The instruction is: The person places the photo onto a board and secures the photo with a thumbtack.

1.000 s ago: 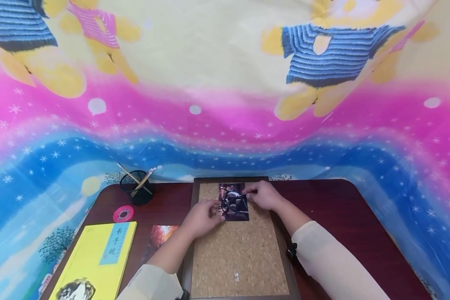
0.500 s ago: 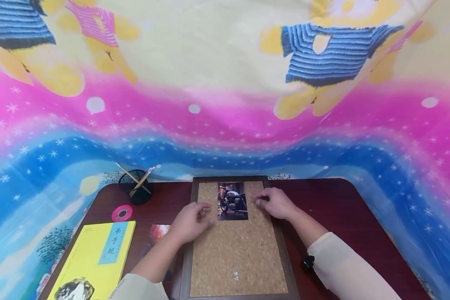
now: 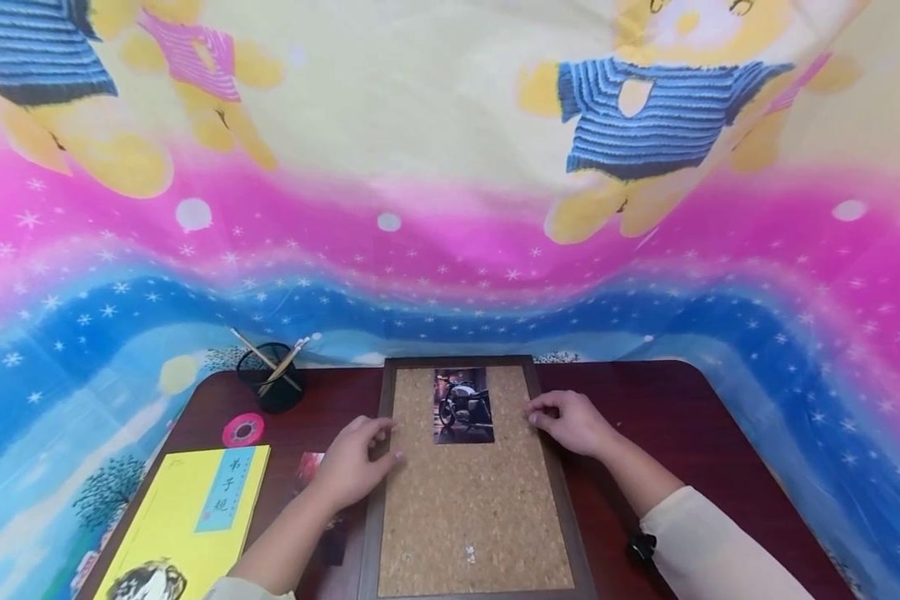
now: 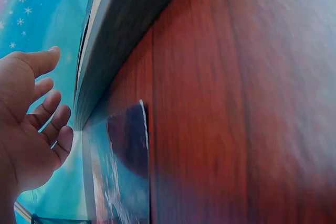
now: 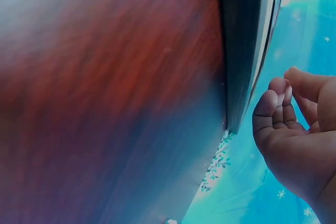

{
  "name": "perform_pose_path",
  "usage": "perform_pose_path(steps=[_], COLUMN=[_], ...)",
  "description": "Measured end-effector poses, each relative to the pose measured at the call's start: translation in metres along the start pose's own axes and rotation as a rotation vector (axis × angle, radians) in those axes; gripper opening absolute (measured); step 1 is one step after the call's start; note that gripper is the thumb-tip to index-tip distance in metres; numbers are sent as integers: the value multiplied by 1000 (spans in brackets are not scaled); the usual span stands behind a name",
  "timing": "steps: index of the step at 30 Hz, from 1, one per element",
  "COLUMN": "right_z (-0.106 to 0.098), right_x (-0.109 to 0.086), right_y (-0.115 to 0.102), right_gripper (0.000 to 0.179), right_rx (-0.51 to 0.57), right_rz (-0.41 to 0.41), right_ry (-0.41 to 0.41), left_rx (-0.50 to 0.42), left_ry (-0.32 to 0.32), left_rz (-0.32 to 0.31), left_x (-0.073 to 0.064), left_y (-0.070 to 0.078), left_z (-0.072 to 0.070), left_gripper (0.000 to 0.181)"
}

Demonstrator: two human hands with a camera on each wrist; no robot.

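Observation:
In the head view, a photo of a motorcycle (image 3: 462,407) lies flat on the upper middle of a brown-framed cork board (image 3: 476,508). My left hand (image 3: 351,468) hovers by the board's left edge, its thumb and fingers spread apart and loosely bent with nothing between them. Over by the right edge, my right hand (image 3: 570,423) is loosely curled; the right wrist view shows its thumb close to the fingertips, with no object visible there. Both hands are apart from the motorcycle photo. A second, dark and reddish photo (image 4: 128,135) lies on the table left of the board, partly covered by my left hand and forearm in the head view.
On the left of the dark red table (image 3: 660,450) lies a yellow book (image 3: 172,500). Beyond it are a pink tape roll (image 3: 243,430) and a black mesh pen cup (image 3: 281,393) with pencils. A small white mark (image 3: 470,554) shows low on the cork. A printed curtain (image 3: 450,250) hangs behind.
Both hands have let go of the motorcycle photo and drawn apart, the left toward the board's left edge, the right toward its right edge. The photo stays on the cork.

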State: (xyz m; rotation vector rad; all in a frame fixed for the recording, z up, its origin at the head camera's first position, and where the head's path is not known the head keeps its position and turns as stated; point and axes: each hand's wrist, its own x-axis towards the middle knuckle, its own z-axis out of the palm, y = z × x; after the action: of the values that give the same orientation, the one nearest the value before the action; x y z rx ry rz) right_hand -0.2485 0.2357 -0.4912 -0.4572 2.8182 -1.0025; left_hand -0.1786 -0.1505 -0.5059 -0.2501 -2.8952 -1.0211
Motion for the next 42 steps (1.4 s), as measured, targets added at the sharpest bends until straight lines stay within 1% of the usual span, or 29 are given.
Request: perform_pose_path(steps=[8, 13, 19, 24, 28, 32, 37, 42], right_z=[-6, -11, -17, -21, -25, -30, -35, -40], right_x=[-16, -23, -32, -37, -41, -45, -48, -51], right_y=[11, 23, 37, 46, 52, 56, 61, 69], right_gripper=[19, 19, 18, 18, 19, 21, 23, 25], right_rx=[32, 41, 36, 16, 27, 26, 6, -13], right_rz=[46, 53, 71, 89, 103, 111, 116, 137], right_ry=[1, 2, 23, 34, 25, 20, 30, 43], left_rx=[-27, -26, 21, 56, 123, 179, 198, 213], left_ry=[-9, -12, -29, -23, -6, -13, -30, -11], left_rz=[-31, -50, -100, -111, -108, -141, -184, -211], left_x=[-10, -15, -20, -24, -28, -32, -37, -42], left_y=[-11, -19, -30, -38, -43, -46, -50, -55], left_z=[-8, -14, -20, -23, -25, -29, -37, -40], left_gripper=[48, 49, 53, 54, 55, 60, 68, 76])
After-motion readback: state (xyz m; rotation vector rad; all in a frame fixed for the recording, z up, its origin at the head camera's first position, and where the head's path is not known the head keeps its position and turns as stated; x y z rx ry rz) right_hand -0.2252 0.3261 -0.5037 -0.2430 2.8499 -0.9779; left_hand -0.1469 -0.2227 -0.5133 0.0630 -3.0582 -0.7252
